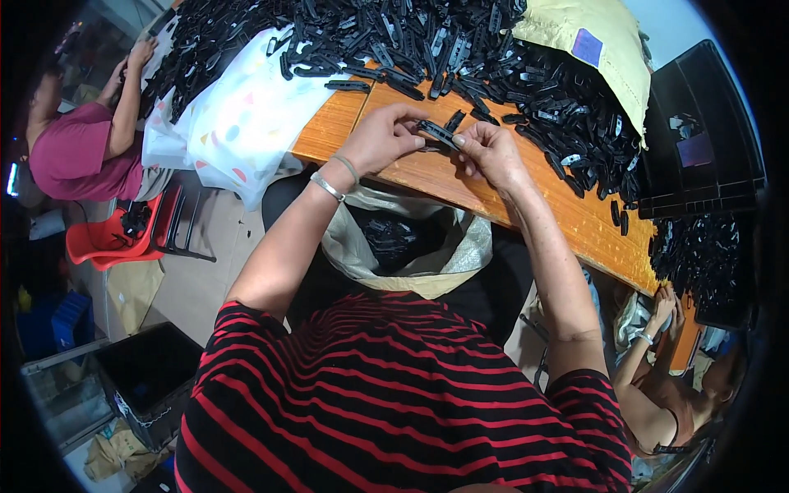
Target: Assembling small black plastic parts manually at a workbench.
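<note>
My left hand (385,138) and my right hand (493,156) meet just above the near edge of the wooden table. Between them they grip a slim black elongated piece (438,132), one end in each hand's fingers. The piece has a greyish upper face, and its exact kind is not clear. Right behind it, close to my right fingers, another black piece (454,121) shows. A large heap of similar black pieces (394,37) spreads over the table beyond my hands.
A woven sack (345,255) holding black pieces stands open below the table edge (567,234). White patterned plastic (238,123) lies left; a yellowish sack (575,49) is at far right. Co-workers sit left (86,152) and lower right (657,394). A black crate (152,382) stands lower left.
</note>
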Available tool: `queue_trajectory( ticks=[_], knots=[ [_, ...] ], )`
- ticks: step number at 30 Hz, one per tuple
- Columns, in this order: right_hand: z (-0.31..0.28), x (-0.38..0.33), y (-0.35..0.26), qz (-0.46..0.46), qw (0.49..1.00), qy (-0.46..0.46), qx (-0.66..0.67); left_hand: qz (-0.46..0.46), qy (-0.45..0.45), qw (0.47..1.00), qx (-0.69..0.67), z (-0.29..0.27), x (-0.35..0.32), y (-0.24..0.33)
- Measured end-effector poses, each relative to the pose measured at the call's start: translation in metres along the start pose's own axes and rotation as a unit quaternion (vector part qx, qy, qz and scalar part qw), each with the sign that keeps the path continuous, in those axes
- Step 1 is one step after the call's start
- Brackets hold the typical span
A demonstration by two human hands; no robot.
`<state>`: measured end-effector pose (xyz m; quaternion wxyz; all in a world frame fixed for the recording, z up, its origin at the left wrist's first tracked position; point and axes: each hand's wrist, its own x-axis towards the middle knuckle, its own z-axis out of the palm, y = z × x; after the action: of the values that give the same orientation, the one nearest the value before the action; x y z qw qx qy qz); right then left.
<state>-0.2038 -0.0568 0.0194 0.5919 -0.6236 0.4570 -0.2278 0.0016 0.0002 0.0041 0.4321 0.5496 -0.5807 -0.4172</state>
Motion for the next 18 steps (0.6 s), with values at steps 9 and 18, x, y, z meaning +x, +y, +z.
queue_trajectory(
  ticks=[9,18],
  knots=[
    [0.0,0.015,0.001,-0.017,0.996,-0.056,-0.068,-0.052,0.056,0.996,-0.051,0.013,-0.007,-0.001],
    [0.0,0.019,-0.004,-0.008,0.994,-0.064,-0.083,-0.035,0.13,0.989,0.061,0.022,-0.006,-0.002]
  ],
)
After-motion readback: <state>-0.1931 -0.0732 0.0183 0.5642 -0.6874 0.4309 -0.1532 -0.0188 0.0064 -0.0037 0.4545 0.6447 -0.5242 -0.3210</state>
